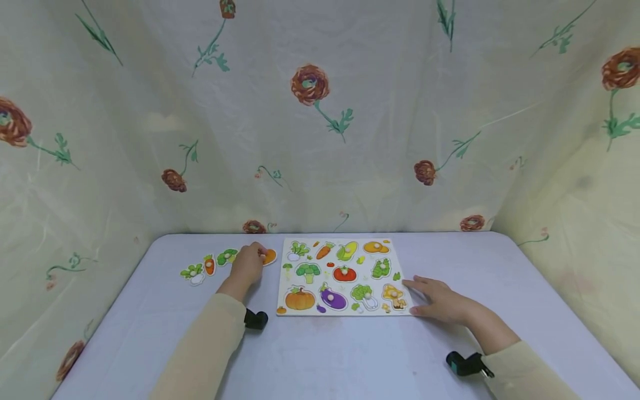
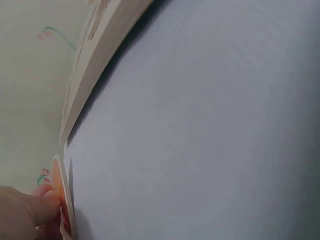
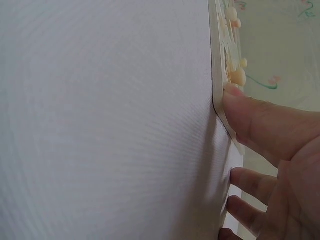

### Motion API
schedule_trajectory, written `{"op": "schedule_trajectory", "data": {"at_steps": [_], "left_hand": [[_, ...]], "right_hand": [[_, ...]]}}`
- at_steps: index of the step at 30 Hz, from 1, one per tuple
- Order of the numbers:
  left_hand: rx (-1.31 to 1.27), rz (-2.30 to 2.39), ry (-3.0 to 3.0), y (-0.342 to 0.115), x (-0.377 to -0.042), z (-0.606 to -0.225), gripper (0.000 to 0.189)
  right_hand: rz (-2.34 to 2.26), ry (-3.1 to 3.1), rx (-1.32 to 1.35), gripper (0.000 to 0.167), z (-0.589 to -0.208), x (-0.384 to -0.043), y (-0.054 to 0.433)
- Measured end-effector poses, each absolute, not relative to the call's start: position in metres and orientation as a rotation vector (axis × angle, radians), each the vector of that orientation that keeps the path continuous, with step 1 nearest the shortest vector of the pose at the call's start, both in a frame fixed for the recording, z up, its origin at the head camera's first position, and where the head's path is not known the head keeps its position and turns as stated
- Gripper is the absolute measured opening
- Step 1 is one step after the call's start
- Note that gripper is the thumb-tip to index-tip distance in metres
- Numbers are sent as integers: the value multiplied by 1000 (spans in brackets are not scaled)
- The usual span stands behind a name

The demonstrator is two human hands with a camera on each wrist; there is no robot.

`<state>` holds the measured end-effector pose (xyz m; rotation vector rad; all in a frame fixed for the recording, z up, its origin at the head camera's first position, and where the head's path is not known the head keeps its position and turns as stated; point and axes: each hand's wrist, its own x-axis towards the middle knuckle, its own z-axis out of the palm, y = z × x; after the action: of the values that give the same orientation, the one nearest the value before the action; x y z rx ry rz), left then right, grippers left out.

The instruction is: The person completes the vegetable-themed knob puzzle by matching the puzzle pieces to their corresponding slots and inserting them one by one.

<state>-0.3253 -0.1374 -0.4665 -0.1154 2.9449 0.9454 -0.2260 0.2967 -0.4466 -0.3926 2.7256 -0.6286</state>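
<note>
My left hand [image 1: 248, 265] is left of a white vegetable puzzle board [image 1: 320, 313]. Its thumb and fingers pinch a rounded orange puzzle piece [image 1: 270, 256], partly hidden by the hand. In the left wrist view the orange piece [image 2: 59, 182] stands at the lower left, close to the tabletop. Loose radish [image 1: 194, 273], carrot [image 1: 209, 265] and broccoli [image 1: 226, 256] pieces lie left of that hand. At the board's right edge, my right hand [image 1: 440, 300] has its fingers spread, the thumb touching the near corner. Several knobbed pieces, such as the eggplant [image 1: 336, 300] and tomato [image 1: 342, 274], sit in the board.
The table [image 1: 340, 355] has a pale lavender cover. A flower-printed curtain [image 1: 370, 139] surrounds its back and sides. Small black cameras sit on the left wrist [image 1: 256, 320] and right wrist [image 1: 465, 364].
</note>
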Motion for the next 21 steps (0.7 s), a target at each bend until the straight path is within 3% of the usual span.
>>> {"op": "schedule_trajectory", "data": {"at_steps": [21], "left_hand": [[185,1027,2851,-133,-284,-449,10]], "right_hand": [[-625,2719,-386,72,-446,-226,297]]}}
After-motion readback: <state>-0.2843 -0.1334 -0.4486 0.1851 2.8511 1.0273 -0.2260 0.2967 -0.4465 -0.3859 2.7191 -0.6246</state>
